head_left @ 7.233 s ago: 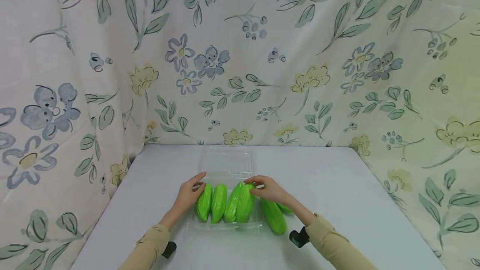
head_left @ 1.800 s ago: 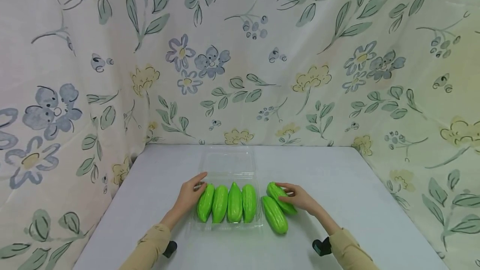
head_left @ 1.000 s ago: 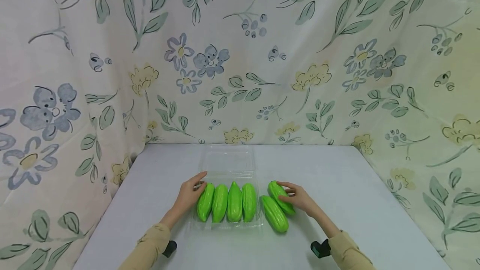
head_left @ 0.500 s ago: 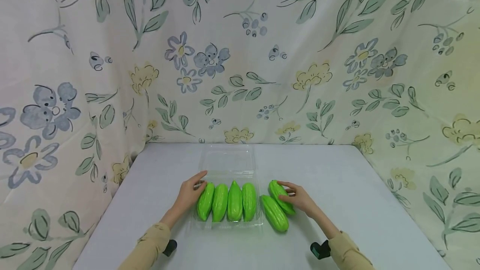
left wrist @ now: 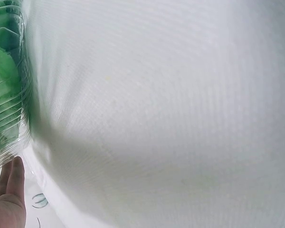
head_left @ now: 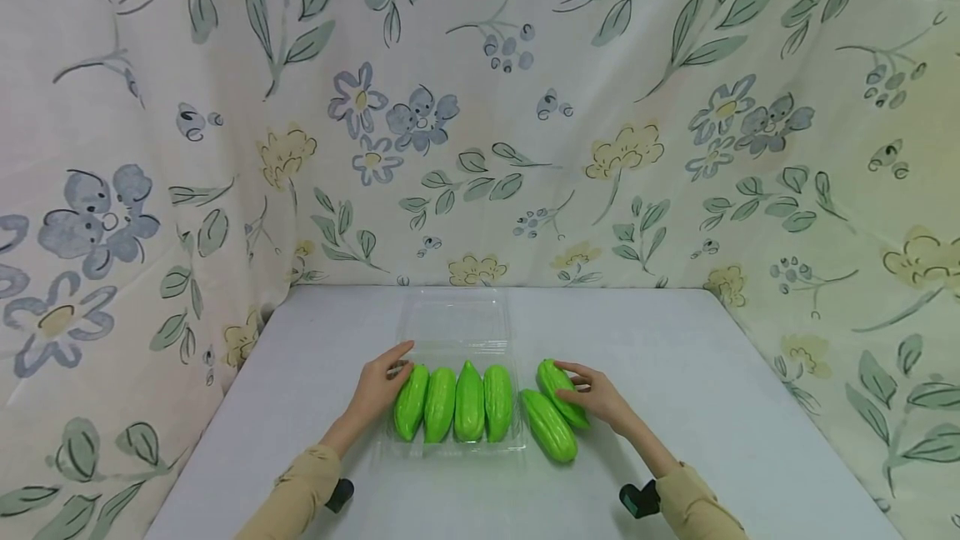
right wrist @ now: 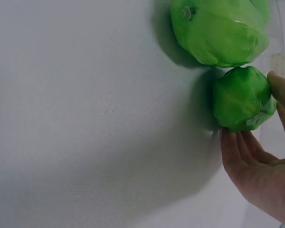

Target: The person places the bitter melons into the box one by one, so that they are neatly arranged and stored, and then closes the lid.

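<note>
Right hand (head_left: 602, 400), moved right from clear container (head_left: 465, 349), now pinches far loose gourd (head_left: 560, 394) between thumb and fingers; near loose gourd (head_left: 550, 428) just beside. Four gourds (head_left: 440, 407) inside container. Left hand (head_left: 376, 385) at container's left side, thumb and forefinger apart, grip indeterminable; cut off in left-wrist view.

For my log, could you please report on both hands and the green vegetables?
Left hand at clear container, left side. Right hand grips loose vegetable. Four vegetables inside. Other loose one lies nearer container, possibly in the way.
</note>
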Action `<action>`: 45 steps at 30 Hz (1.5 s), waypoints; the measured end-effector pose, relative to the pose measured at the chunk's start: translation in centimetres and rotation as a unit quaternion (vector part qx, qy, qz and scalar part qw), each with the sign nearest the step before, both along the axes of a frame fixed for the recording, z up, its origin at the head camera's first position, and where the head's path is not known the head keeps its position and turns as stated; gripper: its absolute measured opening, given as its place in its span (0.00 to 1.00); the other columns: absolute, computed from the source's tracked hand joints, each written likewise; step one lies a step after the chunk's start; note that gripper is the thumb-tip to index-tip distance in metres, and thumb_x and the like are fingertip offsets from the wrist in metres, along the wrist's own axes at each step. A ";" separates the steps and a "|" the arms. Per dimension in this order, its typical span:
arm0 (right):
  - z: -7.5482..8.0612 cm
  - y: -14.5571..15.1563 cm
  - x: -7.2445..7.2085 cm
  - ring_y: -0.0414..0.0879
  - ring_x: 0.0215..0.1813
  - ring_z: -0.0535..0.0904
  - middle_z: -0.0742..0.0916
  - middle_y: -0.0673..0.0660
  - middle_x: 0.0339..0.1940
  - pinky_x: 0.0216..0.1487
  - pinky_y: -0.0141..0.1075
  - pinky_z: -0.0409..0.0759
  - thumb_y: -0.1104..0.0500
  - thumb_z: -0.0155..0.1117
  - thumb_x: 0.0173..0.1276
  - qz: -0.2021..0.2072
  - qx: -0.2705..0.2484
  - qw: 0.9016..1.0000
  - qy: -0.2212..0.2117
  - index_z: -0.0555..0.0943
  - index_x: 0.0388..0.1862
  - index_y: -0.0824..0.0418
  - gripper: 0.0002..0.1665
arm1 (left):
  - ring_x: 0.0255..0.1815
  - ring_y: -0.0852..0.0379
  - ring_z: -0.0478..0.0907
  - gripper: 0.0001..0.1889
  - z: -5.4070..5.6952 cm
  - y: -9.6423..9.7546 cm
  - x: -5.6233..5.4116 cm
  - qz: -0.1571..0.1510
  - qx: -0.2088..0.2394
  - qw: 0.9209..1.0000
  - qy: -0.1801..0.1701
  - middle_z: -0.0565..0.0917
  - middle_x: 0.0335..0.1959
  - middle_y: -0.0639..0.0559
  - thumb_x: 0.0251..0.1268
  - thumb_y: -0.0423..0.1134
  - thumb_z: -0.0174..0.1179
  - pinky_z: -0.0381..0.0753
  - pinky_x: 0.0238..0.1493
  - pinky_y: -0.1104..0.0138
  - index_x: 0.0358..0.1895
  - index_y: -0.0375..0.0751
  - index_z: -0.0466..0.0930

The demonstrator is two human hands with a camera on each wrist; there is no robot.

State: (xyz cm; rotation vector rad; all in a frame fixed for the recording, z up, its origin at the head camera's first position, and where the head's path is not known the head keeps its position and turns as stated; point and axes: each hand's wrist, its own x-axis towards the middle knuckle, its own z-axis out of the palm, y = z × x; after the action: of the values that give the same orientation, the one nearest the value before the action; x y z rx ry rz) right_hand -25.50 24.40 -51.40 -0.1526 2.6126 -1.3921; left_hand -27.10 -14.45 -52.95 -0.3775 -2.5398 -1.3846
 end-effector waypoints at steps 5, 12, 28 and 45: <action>0.0 0.0 0.0 0.64 0.60 0.74 0.75 0.69 0.64 0.53 0.51 0.82 0.54 0.68 0.62 -0.004 0.000 1.000 0.003 0.73 0.65 0.55 0.32 | 0.50 0.45 0.82 0.22 0.0 0.0 -0.1 -0.003 0.000 1.000 0.003 0.74 0.64 0.40 0.66 0.31 0.57 0.84 0.51 0.57 0.63 0.37 0.72; 0.0 -0.1 0.1 0.63 0.58 0.76 0.75 0.69 0.63 0.51 0.49 0.83 0.55 0.68 0.62 -0.006 -0.004 1.000 0.002 0.73 0.65 0.56 0.32 | 0.50 0.45 0.83 0.22 0.0 0.0 0.0 -0.002 -0.007 1.000 0.007 0.74 0.64 0.40 0.66 0.31 0.57 0.85 0.51 0.57 0.63 0.36 0.72; -0.1 0.1 0.2 0.64 0.63 0.71 0.73 0.68 0.66 0.52 0.47 0.82 0.53 0.69 0.61 -0.044 -0.036 0.998 -0.017 0.73 0.66 0.55 0.33 | 0.50 0.44 0.82 0.22 0.0 -0.1 0.0 -0.004 -0.002 1.000 0.000 0.74 0.63 0.40 0.66 0.31 0.58 0.84 0.52 0.57 0.63 0.36 0.72; 2.0 0.5 0.4 0.62 0.63 0.71 0.74 0.70 0.64 0.45 0.41 0.84 0.52 0.68 0.62 -0.078 -0.047 0.996 -0.014 0.70 0.67 0.55 0.35 | 0.52 0.44 0.82 0.22 0.2 -0.1 0.2 -0.006 0.001 1.000 -0.003 0.74 0.64 0.40 0.66 0.31 0.57 0.84 0.52 0.58 0.64 0.38 0.72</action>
State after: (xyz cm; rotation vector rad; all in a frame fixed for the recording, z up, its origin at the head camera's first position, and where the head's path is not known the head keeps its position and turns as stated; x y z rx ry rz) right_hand -25.07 24.88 -49.36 0.0600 2.5868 -1.5557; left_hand -26.85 -14.52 -52.78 -0.3885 -2.5442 -1.3953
